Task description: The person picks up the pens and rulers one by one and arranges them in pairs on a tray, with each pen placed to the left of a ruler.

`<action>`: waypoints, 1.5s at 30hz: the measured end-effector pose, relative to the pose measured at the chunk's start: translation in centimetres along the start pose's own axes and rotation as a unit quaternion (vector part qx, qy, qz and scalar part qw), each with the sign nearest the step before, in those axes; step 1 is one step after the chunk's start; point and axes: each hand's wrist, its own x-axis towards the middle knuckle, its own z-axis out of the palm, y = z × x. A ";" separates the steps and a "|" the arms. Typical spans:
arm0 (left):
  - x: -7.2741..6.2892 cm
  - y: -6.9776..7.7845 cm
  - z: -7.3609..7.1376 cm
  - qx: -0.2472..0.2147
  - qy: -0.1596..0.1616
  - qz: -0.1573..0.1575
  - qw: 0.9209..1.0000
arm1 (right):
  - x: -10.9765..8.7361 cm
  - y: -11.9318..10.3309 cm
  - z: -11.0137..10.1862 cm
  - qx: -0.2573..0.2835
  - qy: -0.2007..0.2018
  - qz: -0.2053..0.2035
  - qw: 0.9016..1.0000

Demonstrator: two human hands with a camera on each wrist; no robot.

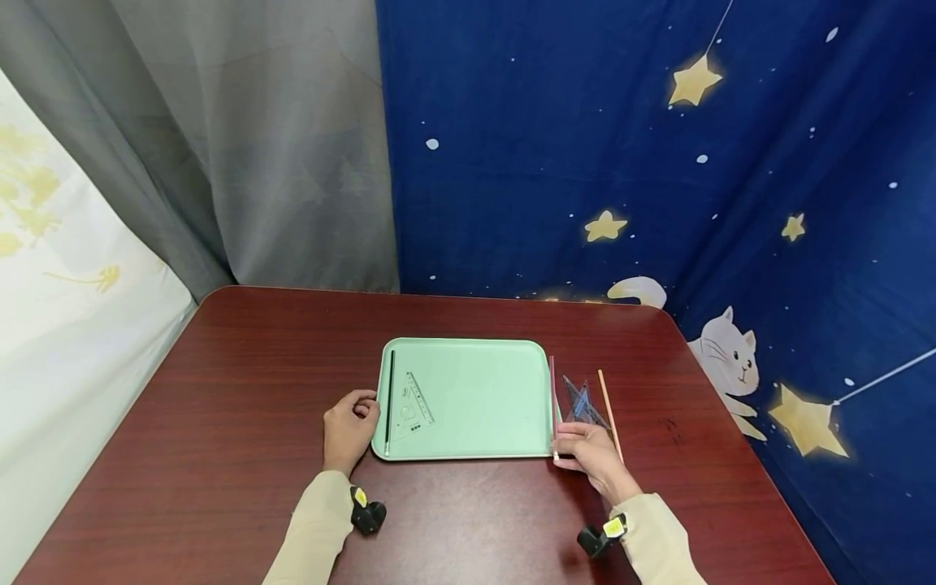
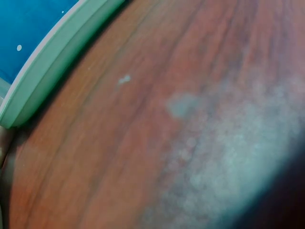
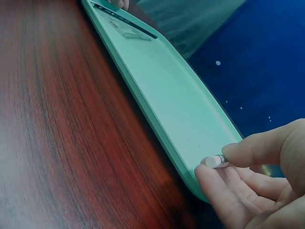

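Note:
My right hand (image 1: 588, 455) pinches a pink pencil (image 1: 553, 390) by its white eraser end (image 3: 215, 161), between thumb and fingers. The pencil lies over the right rim of a light green tray (image 1: 475, 398), pointing away from me. At the tray's left rim is my left hand (image 1: 351, 428), gripping the edge with curled fingers. On the tray's left side, a black pencil (image 1: 391, 398) lies lengthwise beside a clear triangular set square (image 1: 413, 406). In the left wrist view the tray's outer wall (image 2: 57, 57) shows, with the hand mostly out of frame.
Right of the tray, clear bluish triangular pieces (image 1: 581, 402) lie overlapping on the table, partly behind my right hand. A light wooden stick, perhaps a pencil (image 1: 608, 406), is farther right. The reddish-brown table (image 1: 256, 390) backs onto grey and blue curtains.

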 end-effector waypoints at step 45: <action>0.1 -0.2 0.3 0.000 0.004 0.004 1.000 | 1.0 -0.5 5.1 0.018 -0.039 -0.010 0.999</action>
